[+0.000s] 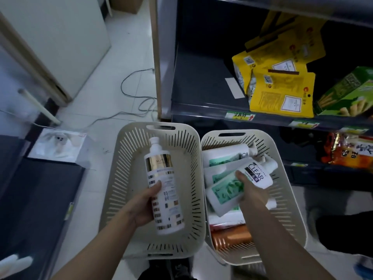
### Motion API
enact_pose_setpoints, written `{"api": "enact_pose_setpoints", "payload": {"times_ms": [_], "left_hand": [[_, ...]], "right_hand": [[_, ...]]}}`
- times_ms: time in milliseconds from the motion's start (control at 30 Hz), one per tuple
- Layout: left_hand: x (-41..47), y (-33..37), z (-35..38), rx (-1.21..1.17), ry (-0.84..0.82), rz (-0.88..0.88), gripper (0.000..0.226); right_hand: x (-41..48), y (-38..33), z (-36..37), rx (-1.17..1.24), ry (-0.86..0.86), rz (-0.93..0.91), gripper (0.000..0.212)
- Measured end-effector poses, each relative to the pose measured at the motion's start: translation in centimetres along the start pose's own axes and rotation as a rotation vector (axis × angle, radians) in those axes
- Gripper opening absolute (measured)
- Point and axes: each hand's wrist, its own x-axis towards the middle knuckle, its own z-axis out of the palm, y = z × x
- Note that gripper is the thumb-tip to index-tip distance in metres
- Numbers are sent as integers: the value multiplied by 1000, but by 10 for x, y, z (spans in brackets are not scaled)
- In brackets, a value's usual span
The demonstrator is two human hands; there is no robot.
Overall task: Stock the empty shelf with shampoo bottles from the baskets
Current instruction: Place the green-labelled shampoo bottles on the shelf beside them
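Baskets sit side by side on the floor in front of you, the left basket (121,178) touching the right basket (286,199) along their long walls. Your left hand (145,205) grips a tall white bottle (163,186) with a gold band, thumb across its label, cap pointing away from you, held over the left basket. Your right hand (252,193) is curled round a white CLEAR bottle (256,174), thumb on its front, tilted over the right basket. Under it lie green-labelled bottles (222,190) on their sides, and an orange bottle (232,237) nearer you. Whether the CLEAR bottle touches them, you cannot tell. Beyond the baskets is the dark shelf (197,77), with yellow pouches (282,91) and a green box (347,93) towards its right.
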Motion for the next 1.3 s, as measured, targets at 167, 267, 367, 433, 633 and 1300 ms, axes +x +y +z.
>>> {"api": "enact_pose_setpoints", "payload": {"times_ms": [167,267,367,433,633,1300], "left_hand": [[-33,3,23,51,53,160,98],[-55,8,30,105,112,266,99],[-83,15,35,122,163,386,97],[-105,20,37,114,187,456,93],[-182,35,34,109,256,629,87],[-470,96,-117,217,793,1131,75]], "right_hand": [[-21,-9,-1,-6,-65,-212,65],[-45,-24,2,-3,-123,-391,73],[-77,-43,8,-18,-231,-538,77],[-103,-52,14,-24,-335,-619,70],[-191,-54,43,-92,-729,-740,65],[-518,55,183,-349,-1536,-968,67]]}}
